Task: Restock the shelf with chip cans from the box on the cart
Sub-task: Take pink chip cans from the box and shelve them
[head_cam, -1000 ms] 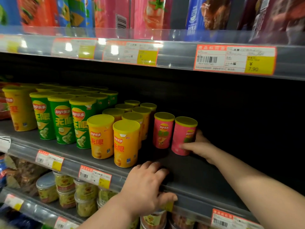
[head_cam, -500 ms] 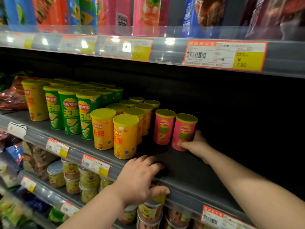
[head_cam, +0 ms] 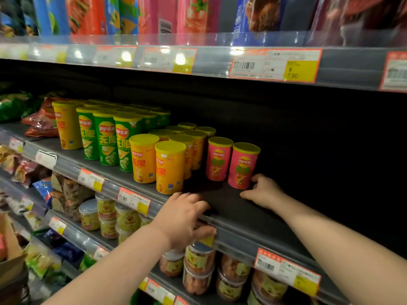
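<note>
Two pink chip cans stand side by side on the dark middle shelf (head_cam: 231,208); the right pink can (head_cam: 244,166) is the last in the row and the left pink can (head_cam: 219,159) is next to it. My right hand (head_cam: 265,191) lies on the shelf just right of the right pink can, fingers loosely curled, fingertips at its base, thumb apart from it. My left hand (head_cam: 185,219) grips the shelf's front edge, fingers on top, thumb under the rail. Yellow cans (head_cam: 169,170) and green cans (head_cam: 108,139) fill the shelf to the left.
The shelf right of the pink cans is dark and bare. An upper shelf rail with price tags (head_cam: 275,64) runs overhead, with snack bags above it. Small plastic tubs (head_cam: 198,258) sit on the lower shelf. A cardboard box corner (head_cam: 8,260) shows at the lower left.
My right hand has loosened from the right pink can and slid slightly back and right; the can stands on its own. My left hand has kept its hold on the shelf edge.
</note>
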Demonstrator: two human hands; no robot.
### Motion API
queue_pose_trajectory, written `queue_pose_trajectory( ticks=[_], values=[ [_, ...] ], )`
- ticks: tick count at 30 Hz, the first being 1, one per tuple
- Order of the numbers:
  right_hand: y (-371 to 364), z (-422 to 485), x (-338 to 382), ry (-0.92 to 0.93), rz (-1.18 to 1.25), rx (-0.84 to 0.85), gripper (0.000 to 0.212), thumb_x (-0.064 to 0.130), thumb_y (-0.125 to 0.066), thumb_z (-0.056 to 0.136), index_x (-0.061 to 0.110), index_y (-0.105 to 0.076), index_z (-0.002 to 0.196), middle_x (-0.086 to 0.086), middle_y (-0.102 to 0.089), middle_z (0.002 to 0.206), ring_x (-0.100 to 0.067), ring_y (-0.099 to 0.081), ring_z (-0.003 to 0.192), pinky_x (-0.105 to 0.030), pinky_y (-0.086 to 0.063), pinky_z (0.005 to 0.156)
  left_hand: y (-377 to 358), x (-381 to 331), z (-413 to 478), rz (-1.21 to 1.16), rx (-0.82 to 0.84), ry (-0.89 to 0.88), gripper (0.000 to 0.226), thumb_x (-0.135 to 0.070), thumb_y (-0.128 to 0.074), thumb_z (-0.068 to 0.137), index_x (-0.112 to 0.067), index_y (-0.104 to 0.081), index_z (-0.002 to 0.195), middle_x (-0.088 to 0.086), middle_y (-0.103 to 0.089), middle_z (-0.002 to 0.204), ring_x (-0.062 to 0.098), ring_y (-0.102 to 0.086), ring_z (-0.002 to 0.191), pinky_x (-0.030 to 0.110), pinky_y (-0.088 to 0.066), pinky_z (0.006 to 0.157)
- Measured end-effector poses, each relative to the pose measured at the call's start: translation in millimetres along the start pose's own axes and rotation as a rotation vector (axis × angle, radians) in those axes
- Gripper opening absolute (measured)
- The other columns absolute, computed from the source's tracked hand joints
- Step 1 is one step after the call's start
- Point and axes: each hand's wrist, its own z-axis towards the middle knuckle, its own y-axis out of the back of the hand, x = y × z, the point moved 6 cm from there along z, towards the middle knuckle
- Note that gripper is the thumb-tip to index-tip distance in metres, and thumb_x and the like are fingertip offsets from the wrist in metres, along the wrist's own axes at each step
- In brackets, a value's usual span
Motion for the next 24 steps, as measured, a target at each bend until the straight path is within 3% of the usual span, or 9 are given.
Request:
queue_pose_trajectory(
  ticks=[3, 5, 7, 9, 11, 13, 17, 24],
  values=[
    [-2.8, -20.0, 7.0, 0.073, -0.073, 0.031, 0.057, 0.031, -0.068, 0.082, 0.014, -0.047, 0.132, -0.006, -0.054, 0.126, -0.021, -0.055, 0.112, -0.028, -0.046, 0.091, 2.8, 3.1, -7.3, 0.005, -0.039, 0.017, 0.072, -0.07, -0.027, 0.077, -0.027, -0.051, 0.13, -0.005, -0.052, 0.126, 0.018, -0.048, 0.12, 0.032, -0.035, 0.104],
    [-4.8, -35.0, 15.1, 0.113, -0.18, 0.054, 0.054, 0.037, -0.064, 0.085, 0.02, -0.046, 0.133, -0.001, -0.052, 0.13, -0.019, -0.054, 0.114, -0.027, -0.045, 0.091, 5.2, 3.3, -15.2, -0.017, -0.03, -0.004, 0.058, -0.059, -0.04, 0.075, -0.02, -0.064, 0.11, 0.0, -0.063, 0.104, 0.024, -0.063, 0.097, 0.033, -0.051, 0.084],
    [-7.6, -51.2, 25.3, 0.147, -0.289, 0.058, 0.051, 0.042, -0.06, 0.087, 0.025, -0.046, 0.133, 0.001, -0.05, 0.134, -0.019, -0.052, 0.117, -0.028, -0.045, 0.091, 8.3, 12.0, -26.7, -0.059, -0.074, -0.021, 0.054, -0.054, -0.045, 0.071, -0.015, -0.067, 0.102, 0.002, -0.065, 0.095, 0.026, -0.066, 0.084, 0.033, -0.055, 0.071],
    [-12.8, -68.8, 38.9, 0.208, -0.346, 0.049, 0.048, 0.046, -0.057, 0.088, 0.027, -0.046, 0.132, 0.001, -0.048, 0.135, -0.02, -0.05, 0.119, -0.031, -0.045, 0.092, 14.5, 16.1, -40.3, -0.073, -0.106, 0.004, 0.055, -0.053, -0.047, 0.074, -0.015, -0.064, 0.11, 0.006, -0.063, 0.109, 0.029, -0.064, 0.096, 0.036, -0.054, 0.077],
    [-19.1, -87.4, 56.0, 0.291, -0.374, 0.013, 0.046, 0.047, -0.055, 0.089, 0.027, -0.048, 0.13, 0.002, -0.049, 0.134, -0.02, -0.049, 0.12, -0.034, -0.045, 0.095, 15.7, 21.8, -55.8, -0.075, -0.047, 0.079, 0.06, -0.052, -0.049, 0.084, -0.018, -0.049, 0.133, 0.005, -0.048, 0.136, 0.029, -0.047, 0.125, 0.038, -0.042, 0.099],
    [-26.8, -106.3, 76.8, 0.37, -0.426, -0.028, 0.043, 0.046, -0.052, 0.09, 0.028, -0.05, 0.129, 0.004, -0.051, 0.13, -0.02, -0.048, 0.119, -0.036, -0.044, 0.096, 14.1, 31.3, -73.9, -0.028, 0.025, 0.122, 0.062, -0.049, -0.048, 0.09, -0.021, -0.035, 0.144, 0.001, -0.034, 0.148, 0.023, -0.032, 0.136, 0.034, -0.03, 0.108],
    [-57.9, -140.9, 118.3, 0.478, -0.481, -0.012, 0.039, 0.044, -0.049, 0.09, 0.029, -0.052, 0.125, 0.003, -0.054, 0.123, -0.023, -0.048, 0.115, -0.037, -0.042, 0.094, 14.5, 50.5, -118.6, -0.037, 0.098, 0.152, 0.06, -0.051, -0.039, 0.085, -0.017, -0.045, 0.134, 0.004, -0.042, 0.135, 0.026, -0.039, 0.127, 0.034, -0.035, 0.103],
    [-140.2, -196.9, 167.5, 0.605, -0.547, 0.118, 0.035, 0.042, -0.049, 0.088, 0.02, -0.056, 0.115, -0.002, -0.057, 0.116, -0.027, -0.052, 0.112, -0.039, -0.045, 0.09, 5.4, 90.8, -202.8, 0.007, 0.192, 0.251, 0.048, -0.054, -0.046, 0.089, -0.019, -0.047, 0.122, 0.001, -0.045, 0.12, 0.024, -0.044, 0.115, 0.036, -0.039, 0.093]
  ],
)
